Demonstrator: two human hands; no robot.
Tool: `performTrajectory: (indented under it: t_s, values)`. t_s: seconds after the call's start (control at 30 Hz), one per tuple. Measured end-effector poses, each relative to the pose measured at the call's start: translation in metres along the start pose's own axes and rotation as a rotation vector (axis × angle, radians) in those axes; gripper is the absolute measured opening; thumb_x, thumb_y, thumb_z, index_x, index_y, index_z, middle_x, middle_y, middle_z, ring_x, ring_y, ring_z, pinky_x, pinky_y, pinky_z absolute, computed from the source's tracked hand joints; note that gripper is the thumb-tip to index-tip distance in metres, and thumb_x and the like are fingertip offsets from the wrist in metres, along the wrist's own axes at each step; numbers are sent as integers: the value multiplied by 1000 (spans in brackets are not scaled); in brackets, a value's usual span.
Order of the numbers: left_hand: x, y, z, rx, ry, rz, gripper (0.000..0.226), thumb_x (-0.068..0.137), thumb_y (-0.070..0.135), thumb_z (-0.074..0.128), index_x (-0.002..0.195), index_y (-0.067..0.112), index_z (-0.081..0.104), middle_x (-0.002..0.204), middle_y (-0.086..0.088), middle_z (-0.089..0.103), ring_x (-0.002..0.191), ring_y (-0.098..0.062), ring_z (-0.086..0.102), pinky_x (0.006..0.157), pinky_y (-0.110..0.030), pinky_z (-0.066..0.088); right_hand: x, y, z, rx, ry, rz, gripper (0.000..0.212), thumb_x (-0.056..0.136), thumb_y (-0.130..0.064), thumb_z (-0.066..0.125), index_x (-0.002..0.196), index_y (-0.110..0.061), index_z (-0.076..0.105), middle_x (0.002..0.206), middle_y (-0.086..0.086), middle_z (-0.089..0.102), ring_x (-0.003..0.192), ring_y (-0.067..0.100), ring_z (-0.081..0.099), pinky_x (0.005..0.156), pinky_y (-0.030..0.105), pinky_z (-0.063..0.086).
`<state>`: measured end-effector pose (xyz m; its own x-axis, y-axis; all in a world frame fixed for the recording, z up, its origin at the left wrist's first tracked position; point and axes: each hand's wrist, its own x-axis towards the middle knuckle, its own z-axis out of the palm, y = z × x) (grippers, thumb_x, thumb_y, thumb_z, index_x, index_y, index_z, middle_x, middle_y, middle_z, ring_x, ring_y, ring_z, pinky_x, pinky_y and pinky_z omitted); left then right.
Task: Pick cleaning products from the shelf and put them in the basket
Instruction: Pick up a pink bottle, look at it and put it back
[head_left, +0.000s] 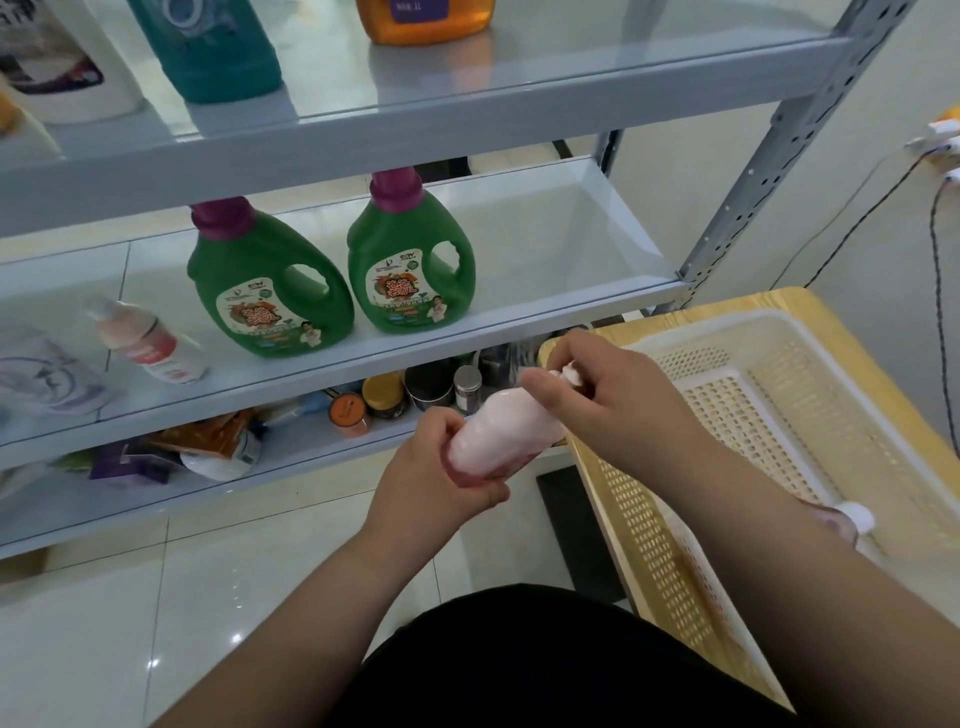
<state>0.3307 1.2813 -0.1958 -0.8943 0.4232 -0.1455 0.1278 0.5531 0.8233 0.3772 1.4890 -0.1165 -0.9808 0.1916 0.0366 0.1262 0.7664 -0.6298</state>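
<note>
Item held: pale pink plastic bottle with white cap (504, 431), tilted, cap end toward 2 o'clock, at the left edge of the basket and not inside it. My left hand (441, 467) curls round its base; my right hand (613, 395) pinches the neck.

At 3 o'clock: cream perforated plastic basket (639, 519) on a light wooden table (753, 301), containing one white-capped bottle (854, 517), partly hidden by my forearm.

At 11 o'clock, grey metal shelf (467, 332): two green detergent jugs with magenta caps (270, 291), upright, side by side. At 9 o'clock on the same shelf: one small pink bottle (150, 345).
</note>
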Motion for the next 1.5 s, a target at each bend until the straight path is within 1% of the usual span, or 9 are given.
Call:
performTrajectory:
  t_s: [0.23, 0.5, 0.7, 0.83, 0.97, 1.13, 1.3, 1.4, 1.5]
  values:
    - [-7, -15, -19, 2, -70, 18, 67, 45, 56, 85, 98, 62, 44, 103, 46, 54, 92, 17, 55, 61, -3, 42, -3, -29, 5, -252, -90, -166, 33, 97, -56, 39, 92, -24, 48, 71, -3, 59, 60, 10, 51, 51, 25, 37]
    - [-18, -41, -37, -153, -174, -38, 78, 39, 43, 90, 105, 64, 53, 102, 33, 65, 88, 4, 65, 66, -20, 58, -9, -49, 3, -219, -240, -410, 21, 93, -40, 61, 111, -29, 61, 101, -11, 55, 86, 4, 45, 70, 11, 34]
    - [-22, -46, -50, -75, -150, 8, 73, 40, 56, 84, 103, 61, 48, 103, 40, 59, 91, 9, 60, 63, -15, 45, -11, -65, 10, -282, -255, -246, 42, 83, -64, 58, 115, -37, 62, 105, -18, 52, 92, 2, 48, 70, 20, 37]
    - [-24, -52, -58, -86, -150, 2, 71, 43, 54, 86, 103, 59, 49, 104, 39, 60, 91, 8, 60, 65, -20, 45, -13, -71, 13, -127, -302, -267, 35, 84, -42, 72, 118, -42, 65, 113, -27, 52, 104, -7, 49, 81, 13, 41]
    - [-25, -58, -65, -64, -142, 8, 71, 43, 54, 86, 102, 59, 47, 104, 40, 59, 91, 9, 60, 64, -21, 46, -15, -75, 19, -281, -272, -146, 51, 81, -68, 55, 123, -40, 59, 108, -21, 54, 94, 1, 51, 76, 20, 44]
    - [-25, -61, -73, -50, -154, 30, 69, 46, 54, 86, 103, 60, 46, 105, 41, 58, 92, 10, 59, 63, -14, 43, -19, -77, 22, -168, -294, -210, 43, 88, -34, 71, 129, -43, 61, 118, -23, 54, 106, -2, 52, 81, 14, 44]
    - [-23, -59, -73, -34, -161, 33, 70, 43, 56, 83, 102, 62, 44, 106, 43, 55, 94, 13, 57, 62, -14, 42, -18, -79, 24, -247, -249, -76, 42, 83, -70, 54, 116, -43, 57, 101, -23, 58, 87, 1, 56, 68, 21, 43]
    - [-23, -58, -71, -39, -166, 32, 70, 44, 55, 83, 104, 57, 46, 105, 40, 57, 94, 9, 57, 65, -21, 47, -19, -81, 21, -220, -226, -154, 21, 86, -50, 62, 106, -41, 62, 94, -20, 57, 87, 0, 53, 68, 24, 42]
    - [-22, -57, -68, -46, -155, 23, 69, 45, 53, 84, 103, 55, 47, 104, 38, 58, 92, 6, 59, 66, -24, 48, -19, -79, 14, -175, -301, -158, 44, 82, -44, 74, 123, -47, 57, 109, -23, 53, 99, -2, 53, 77, 19, 47]
